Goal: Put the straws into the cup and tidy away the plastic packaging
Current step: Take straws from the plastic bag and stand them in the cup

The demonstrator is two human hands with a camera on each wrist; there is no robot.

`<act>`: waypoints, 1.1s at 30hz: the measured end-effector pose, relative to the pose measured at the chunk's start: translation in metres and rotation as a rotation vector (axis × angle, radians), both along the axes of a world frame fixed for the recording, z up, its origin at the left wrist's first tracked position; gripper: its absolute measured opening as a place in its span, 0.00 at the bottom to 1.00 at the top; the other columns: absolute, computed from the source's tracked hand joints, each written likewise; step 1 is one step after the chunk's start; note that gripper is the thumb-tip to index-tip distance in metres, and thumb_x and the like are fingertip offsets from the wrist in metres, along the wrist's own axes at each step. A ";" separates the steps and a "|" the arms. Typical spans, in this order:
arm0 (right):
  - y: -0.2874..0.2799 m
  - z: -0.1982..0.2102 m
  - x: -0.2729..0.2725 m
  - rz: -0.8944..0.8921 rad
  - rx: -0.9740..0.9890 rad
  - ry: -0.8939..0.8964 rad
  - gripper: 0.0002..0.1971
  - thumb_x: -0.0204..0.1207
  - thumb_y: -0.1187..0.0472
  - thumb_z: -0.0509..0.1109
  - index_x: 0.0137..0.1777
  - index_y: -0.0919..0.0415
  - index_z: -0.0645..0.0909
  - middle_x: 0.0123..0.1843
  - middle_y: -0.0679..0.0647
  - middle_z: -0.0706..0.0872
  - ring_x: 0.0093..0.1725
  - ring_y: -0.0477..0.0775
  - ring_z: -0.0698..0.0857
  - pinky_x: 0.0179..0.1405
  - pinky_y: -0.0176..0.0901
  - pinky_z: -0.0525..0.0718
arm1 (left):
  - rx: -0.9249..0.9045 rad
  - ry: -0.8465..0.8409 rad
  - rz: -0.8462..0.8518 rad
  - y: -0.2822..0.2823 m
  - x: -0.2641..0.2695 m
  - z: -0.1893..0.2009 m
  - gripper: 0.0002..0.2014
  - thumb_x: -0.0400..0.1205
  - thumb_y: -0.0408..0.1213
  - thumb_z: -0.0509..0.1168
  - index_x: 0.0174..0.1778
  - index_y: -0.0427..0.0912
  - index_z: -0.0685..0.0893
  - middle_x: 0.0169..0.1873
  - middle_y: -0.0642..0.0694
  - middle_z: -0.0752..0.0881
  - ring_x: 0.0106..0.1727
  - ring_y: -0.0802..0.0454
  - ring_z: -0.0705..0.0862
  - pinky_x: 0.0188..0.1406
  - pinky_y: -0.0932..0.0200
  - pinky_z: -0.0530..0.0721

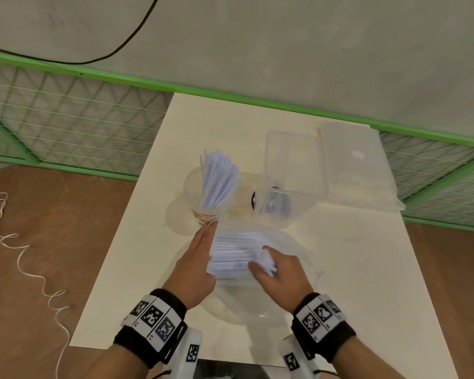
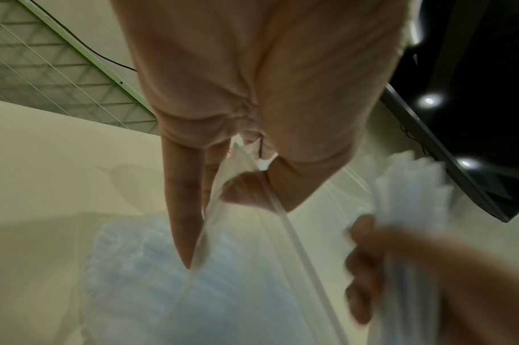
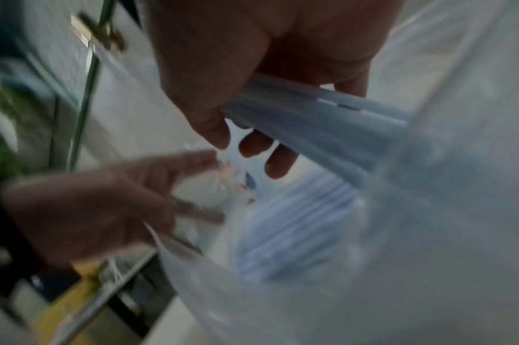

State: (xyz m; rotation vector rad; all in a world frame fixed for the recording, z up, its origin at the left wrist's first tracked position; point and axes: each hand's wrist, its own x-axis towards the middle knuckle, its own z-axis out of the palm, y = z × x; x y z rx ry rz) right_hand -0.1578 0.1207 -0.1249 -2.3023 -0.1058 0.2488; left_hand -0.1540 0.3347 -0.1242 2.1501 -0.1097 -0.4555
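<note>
A clear cup (image 1: 196, 184) stands mid-table with a bunch of pale blue-white straws (image 1: 219, 179) upright in it. In front of it lies a clear plastic bag (image 1: 290, 242) with several more straws (image 1: 230, 253) inside. My left hand (image 1: 204, 246) pinches the bag's open edge (image 2: 223, 177) between thumb and fingers. My right hand (image 1: 264, 262) is inside the bag's mouth and grips a bundle of straws (image 3: 317, 116), also seen as the bundle (image 2: 411, 186) in the left wrist view. Motion blur hides finer detail.
A clear plastic box (image 1: 293, 176) stands right of the cup, its lid (image 1: 353, 165) lying behind it on the right. The white table (image 1: 148, 269) ends at a green wire fence (image 1: 66, 121). A white cord (image 1: 19, 255) lies on the brown floor to the left.
</note>
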 end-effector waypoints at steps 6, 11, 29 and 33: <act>0.010 0.031 -0.010 -0.214 0.391 -0.016 0.10 0.74 0.64 0.75 0.34 0.68 0.83 0.35 0.64 0.85 0.36 0.56 0.86 0.40 0.46 0.83 | 0.001 0.002 0.002 -0.001 0.001 0.001 0.52 0.71 0.18 0.60 0.86 0.58 0.45 0.85 0.65 0.47 0.79 0.48 0.69 0.69 0.61 0.76; 0.013 0.015 -0.012 -0.249 0.394 0.024 0.06 0.68 0.68 0.81 0.40 0.62 0.86 0.41 0.51 0.90 0.42 0.47 0.89 0.46 0.32 0.83 | -0.001 0.009 0.003 -0.001 0.002 0.002 0.52 0.72 0.18 0.60 0.86 0.59 0.45 0.85 0.66 0.46 0.79 0.49 0.69 0.70 0.61 0.76; 0.002 0.022 -0.005 -0.155 0.215 0.053 0.15 0.67 0.67 0.73 0.23 0.58 0.74 0.22 0.48 0.76 0.25 0.43 0.73 0.28 0.38 0.74 | 0.018 -0.002 -0.006 0.001 0.000 -0.001 0.52 0.72 0.19 0.60 0.86 0.58 0.45 0.84 0.65 0.47 0.79 0.48 0.70 0.70 0.56 0.78; 0.003 0.082 0.027 -0.232 0.295 -0.055 0.07 0.68 0.68 0.78 0.31 0.60 0.86 0.28 0.53 0.87 0.25 0.46 0.84 0.29 0.42 0.82 | 0.010 -0.001 0.002 0.002 -0.001 -0.001 0.53 0.71 0.18 0.60 0.86 0.60 0.45 0.84 0.66 0.47 0.78 0.49 0.70 0.67 0.60 0.78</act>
